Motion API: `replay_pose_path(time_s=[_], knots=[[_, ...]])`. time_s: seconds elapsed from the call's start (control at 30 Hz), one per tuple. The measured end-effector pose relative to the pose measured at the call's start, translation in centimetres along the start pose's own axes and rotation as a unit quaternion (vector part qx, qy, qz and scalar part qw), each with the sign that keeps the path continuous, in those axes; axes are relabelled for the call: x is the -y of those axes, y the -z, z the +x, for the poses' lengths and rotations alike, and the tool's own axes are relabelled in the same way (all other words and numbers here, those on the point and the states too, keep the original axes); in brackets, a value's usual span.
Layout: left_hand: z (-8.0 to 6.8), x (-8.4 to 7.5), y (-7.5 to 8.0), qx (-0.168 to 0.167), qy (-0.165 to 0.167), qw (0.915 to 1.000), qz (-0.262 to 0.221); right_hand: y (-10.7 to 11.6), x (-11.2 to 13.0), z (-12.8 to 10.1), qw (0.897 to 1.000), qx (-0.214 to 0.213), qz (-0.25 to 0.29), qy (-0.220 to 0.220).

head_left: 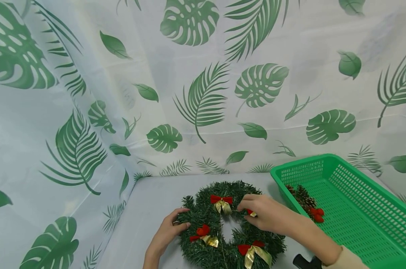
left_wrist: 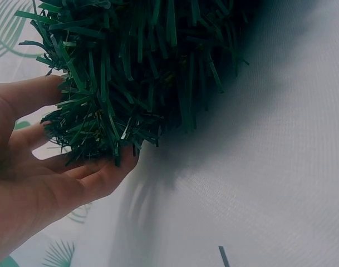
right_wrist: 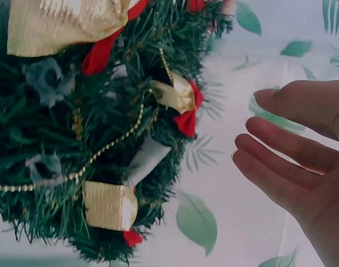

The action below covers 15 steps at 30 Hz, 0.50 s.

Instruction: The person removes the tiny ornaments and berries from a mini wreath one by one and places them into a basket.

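Observation:
A green tinsel wreath (head_left: 236, 186) lies on the white-covered table, dressed with red-and-gold bows. One bow (head_left: 221, 201) sits at its top, another (head_left: 203, 236) at its left and a third (head_left: 255, 254) at its lower right. A string of gold beads (right_wrist: 105, 150) runs across it. My left hand (head_left: 167, 228) grips the wreath's left edge, thumb and fingers around a tuft of tinsel in the left wrist view. Over the upper right of the wreath is my right hand (head_left: 263, 212), partly covering another bow. In the right wrist view its fingers (right_wrist: 280, 147) are extended and hold nothing.
To the right stands a green plastic basket (head_left: 351, 220) with pine cones (head_left: 304, 194) and red berries (head_left: 317, 215) in its left end. A black object (head_left: 305, 261) lies by the right forearm. Leaf-printed cloth (head_left: 206, 157) hangs behind and to the left.

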<state>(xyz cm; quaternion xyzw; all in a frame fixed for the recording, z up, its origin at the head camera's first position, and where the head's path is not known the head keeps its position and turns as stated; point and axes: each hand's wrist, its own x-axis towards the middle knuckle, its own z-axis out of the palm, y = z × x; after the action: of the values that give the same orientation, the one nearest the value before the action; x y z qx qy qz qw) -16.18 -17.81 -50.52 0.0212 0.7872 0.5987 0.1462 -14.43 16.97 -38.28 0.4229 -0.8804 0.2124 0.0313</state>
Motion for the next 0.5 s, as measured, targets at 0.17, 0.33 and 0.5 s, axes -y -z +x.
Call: replay_pose_path(time_s=[0.17, 0.33, 0.5], knots=[[0.0, 0.0, -0.1, -0.004, 0.0, 1.0, 0.0, -0.6, 0.6, 0.6, 1.0, 0.017, 0.005, -0.006], [0.0, 0.0, -0.1, -0.004, 0.002, 1.0, -0.005, -1.4, 1.1, 1.4, 0.999, 0.03, 0.021, -0.006], [0.0, 0.0, -0.1, -0.004, 0.001, 1.0, -0.005, -2.3, 1.6, 2.4, 0.999, 0.038, 0.023, 0.006]])
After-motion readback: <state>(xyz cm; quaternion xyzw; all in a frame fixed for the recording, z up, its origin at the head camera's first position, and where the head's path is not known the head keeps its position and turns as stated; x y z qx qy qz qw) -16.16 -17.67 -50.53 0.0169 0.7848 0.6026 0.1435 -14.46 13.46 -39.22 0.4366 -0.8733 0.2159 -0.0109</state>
